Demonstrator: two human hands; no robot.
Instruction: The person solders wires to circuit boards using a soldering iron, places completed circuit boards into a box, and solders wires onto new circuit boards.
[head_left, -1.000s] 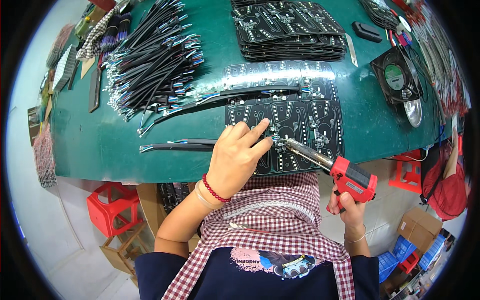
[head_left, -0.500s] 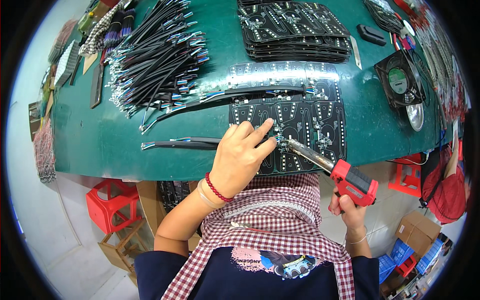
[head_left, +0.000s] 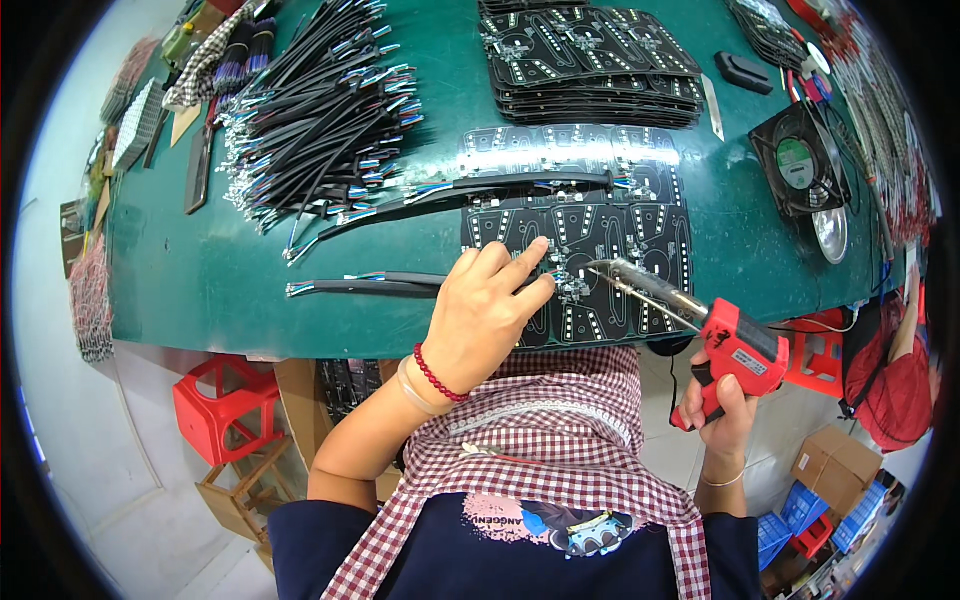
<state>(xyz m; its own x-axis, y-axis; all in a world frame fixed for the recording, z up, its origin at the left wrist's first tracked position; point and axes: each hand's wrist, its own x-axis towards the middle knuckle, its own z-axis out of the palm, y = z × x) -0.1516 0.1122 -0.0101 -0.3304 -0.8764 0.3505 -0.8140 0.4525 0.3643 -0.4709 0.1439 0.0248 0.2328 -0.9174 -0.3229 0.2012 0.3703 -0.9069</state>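
Looks like soldering step, right hand (head_left: 722, 410) gripping soldering gun (head_left: 745, 345), left hand (head_left: 485, 310) over cable (head_left: 380, 290) at circuit board (head_left: 602, 312) on green table (head_left: 200, 300), can't tell if fingers pinch, next move likely needs cable steady

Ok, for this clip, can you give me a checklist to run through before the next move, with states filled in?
1. Red soldering gun gripped in the right hand: ok.
2. Gun's tip clear of the left hand: ok, there is a visible gap.
3. Lower black cables firmly pinched by the left hand: cannot tell, the hand covers them.
4. Upper black cable away from the tip: ok, it lies farther up the circuit boards.
5. Solder joints sound: cannot tell, too small.
6. Fan running: cannot tell.
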